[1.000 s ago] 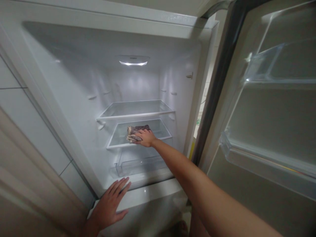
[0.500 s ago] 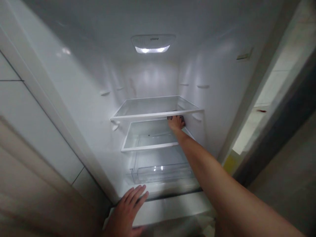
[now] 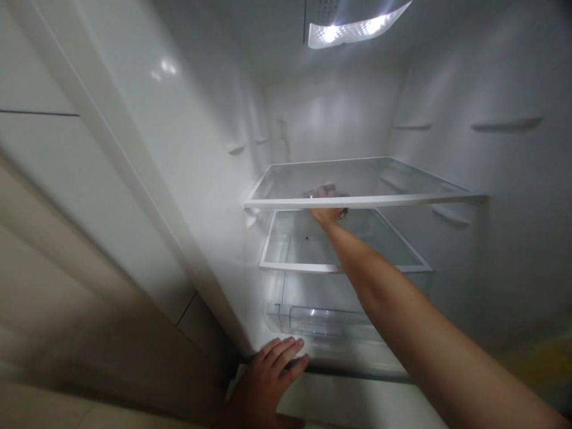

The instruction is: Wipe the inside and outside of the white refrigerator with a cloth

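My right hand (image 3: 326, 214) reaches deep into a fridge, between the upper glass shelf (image 3: 357, 201) and the lower glass shelf (image 3: 299, 266). A dark, crumpled cloth (image 3: 343, 213) is bunched in it; only its edges show, and its exact kind is hard to make out. Fingers and cloth are partly seen through the upper glass, close under it. My left hand (image 3: 268, 378) is open, fingers stretched out, at the fridge's lower front edge, holding nothing.
A lit lamp (image 3: 353, 30) is on the ceiling of the fridge. Shelf ledges (image 3: 504, 124) stick out from the side walls. A clear drawer (image 3: 326, 320) sits below the lower shelf. Tiled wall (image 3: 40, 161) stands close on the left. Brownish stains (image 3: 283, 137) mark the back wall.
My right hand has moved left with the cloth, from the right side toward the middle beneath the upper shelf. The view has come closer and turned. My left hand stays at the front edge.
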`<state>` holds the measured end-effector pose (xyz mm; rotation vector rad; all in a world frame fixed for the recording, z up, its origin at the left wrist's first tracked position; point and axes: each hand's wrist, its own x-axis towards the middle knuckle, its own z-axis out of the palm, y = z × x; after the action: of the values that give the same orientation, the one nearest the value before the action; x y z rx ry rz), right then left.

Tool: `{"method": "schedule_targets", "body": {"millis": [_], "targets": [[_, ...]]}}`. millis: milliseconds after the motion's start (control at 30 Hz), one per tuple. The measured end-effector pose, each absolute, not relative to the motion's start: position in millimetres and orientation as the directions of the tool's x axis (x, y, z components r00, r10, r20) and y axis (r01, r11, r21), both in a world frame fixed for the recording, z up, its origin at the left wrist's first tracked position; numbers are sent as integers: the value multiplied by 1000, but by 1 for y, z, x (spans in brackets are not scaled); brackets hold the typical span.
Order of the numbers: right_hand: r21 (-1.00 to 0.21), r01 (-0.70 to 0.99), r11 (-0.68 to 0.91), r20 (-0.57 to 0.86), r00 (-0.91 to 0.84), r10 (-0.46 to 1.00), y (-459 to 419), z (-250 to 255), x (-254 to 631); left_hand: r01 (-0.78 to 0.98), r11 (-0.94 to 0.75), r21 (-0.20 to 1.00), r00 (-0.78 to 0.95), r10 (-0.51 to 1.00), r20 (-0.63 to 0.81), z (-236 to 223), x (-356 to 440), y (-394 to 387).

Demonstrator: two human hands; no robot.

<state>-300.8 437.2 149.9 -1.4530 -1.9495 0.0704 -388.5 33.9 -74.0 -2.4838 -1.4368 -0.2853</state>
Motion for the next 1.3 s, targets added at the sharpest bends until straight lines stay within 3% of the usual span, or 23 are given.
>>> {"method": "schedule_targets", "body": {"millis": [200, 367, 533, 633, 800, 1067, 1300], "targets": [[-298, 722, 625, 304, -548, 779, 394, 169, -308, 871, -477, -118, 489, 820, 297, -65, -385, 31], [-270, 599, 754, 238, -717, 655, 326, 178, -313, 856, -465, -228, 518, 765, 384, -67, -385, 33], [-253, 557, 791, 209, -767, 606, 273, 173, -287, 849, -448, -282, 529, 722, 445, -73, -386, 34], [-282, 571, 771, 175, -760, 626, 261, 173, -258, 848, -442, -292, 530, 711, 463, -76, -384, 33], [-340, 714, 612, 124, -611, 782, 270, 183, -200, 837, -442, -322, 547, 688, 477, -73, -382, 32], [-291, 882, 372, 139, -345, 928, 327, 182, -116, 841, -451, -297, 540, 691, 480, -72, -383, 33], [-244, 894, 376, 200, -333, 921, 367, 170, -118, 866, -442, -233, 499, 742, 447, -77, -384, 32]]}}
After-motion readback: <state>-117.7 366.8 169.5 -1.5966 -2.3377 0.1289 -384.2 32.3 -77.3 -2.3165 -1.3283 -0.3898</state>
